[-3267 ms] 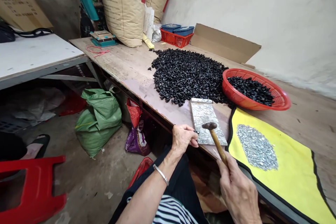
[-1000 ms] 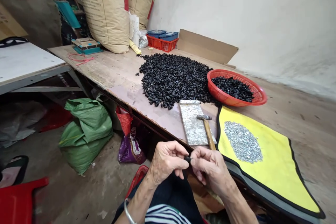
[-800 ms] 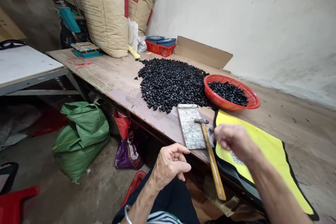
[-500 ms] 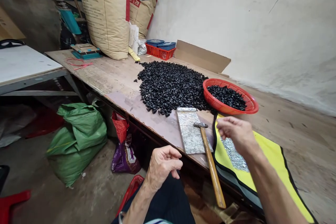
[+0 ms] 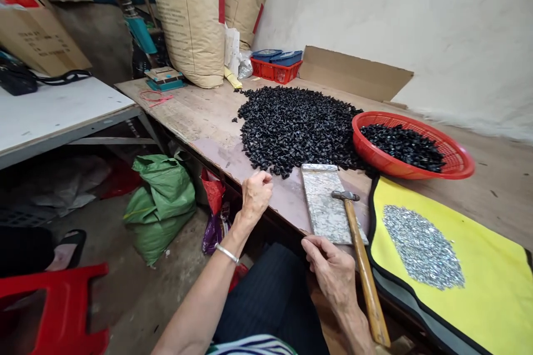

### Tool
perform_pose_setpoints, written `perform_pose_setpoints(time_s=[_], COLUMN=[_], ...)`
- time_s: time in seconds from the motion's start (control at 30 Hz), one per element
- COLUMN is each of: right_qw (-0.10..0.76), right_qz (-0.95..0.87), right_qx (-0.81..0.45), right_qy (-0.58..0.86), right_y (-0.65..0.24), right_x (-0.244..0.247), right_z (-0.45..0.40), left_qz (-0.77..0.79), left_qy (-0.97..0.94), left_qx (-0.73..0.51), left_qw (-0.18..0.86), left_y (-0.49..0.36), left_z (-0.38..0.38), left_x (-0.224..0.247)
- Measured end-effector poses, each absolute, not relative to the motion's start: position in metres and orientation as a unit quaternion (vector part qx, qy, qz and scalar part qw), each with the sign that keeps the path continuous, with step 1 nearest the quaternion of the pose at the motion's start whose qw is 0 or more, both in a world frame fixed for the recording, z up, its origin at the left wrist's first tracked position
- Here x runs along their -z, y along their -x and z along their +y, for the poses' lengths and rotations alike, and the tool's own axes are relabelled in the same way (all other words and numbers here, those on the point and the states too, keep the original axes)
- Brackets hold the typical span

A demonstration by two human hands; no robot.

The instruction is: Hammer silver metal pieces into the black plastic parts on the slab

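My left hand point(image 5: 255, 197) is over the table's front edge, just short of a big pile of small black plastic pieces point(image 5: 295, 122). Its fingers are curled together, and whatever they may hold is hidden. My right hand point(image 5: 333, 269) is above my lap at the table edge, thumb and forefinger pinched; anything between them is too small to make out. Beside it lies a hammer point(image 5: 362, 260), its head resting on a scuffed metal plate point(image 5: 325, 205). Right of the hammer, small shiny silver pieces point(image 5: 422, 247) are heaped on a yellow cloth point(image 5: 491, 277) with black edging.
A red plastic basket point(image 5: 462, 163) of black pieces stands right of the pile. Large paper sacks point(image 5: 191, 22), a red crate point(image 5: 275, 72) and a cardboard strip point(image 5: 353, 72) are at the back. A green sack point(image 5: 162, 205) and red stool point(image 5: 62, 305) are on the floor.
My left hand has moved up and forward toward the black pile. My right hand has come back from over the silver pieces to the table edge. The view has shifted left.
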State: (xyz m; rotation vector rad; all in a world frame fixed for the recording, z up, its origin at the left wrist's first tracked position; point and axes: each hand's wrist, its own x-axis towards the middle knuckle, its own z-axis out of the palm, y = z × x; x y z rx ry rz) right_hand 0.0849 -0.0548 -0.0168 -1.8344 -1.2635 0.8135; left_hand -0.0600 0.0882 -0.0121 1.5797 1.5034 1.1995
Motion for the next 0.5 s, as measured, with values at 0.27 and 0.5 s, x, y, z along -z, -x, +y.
perform_pose_setpoints(time_s=[0.27, 0.5], right_qw=[0.374, 0.382], right_qz=[-0.477, -0.467], right_qx=[-0.337, -0.344], right_qy=[0.721, 0.72], right_y=[-0.089, -0.088], right_x=[0.02, 0.019], right_z=[-0.053, -0.053], left_qz=[0.627, 0.586], left_qy=[-0.65, -0.737], left_qx=[-0.376, -0.318], left_qw=[0.206, 0.113], left_y=[0.046, 0.032], left_z=[0.122, 0.118], left_x=[0.014, 0.013])
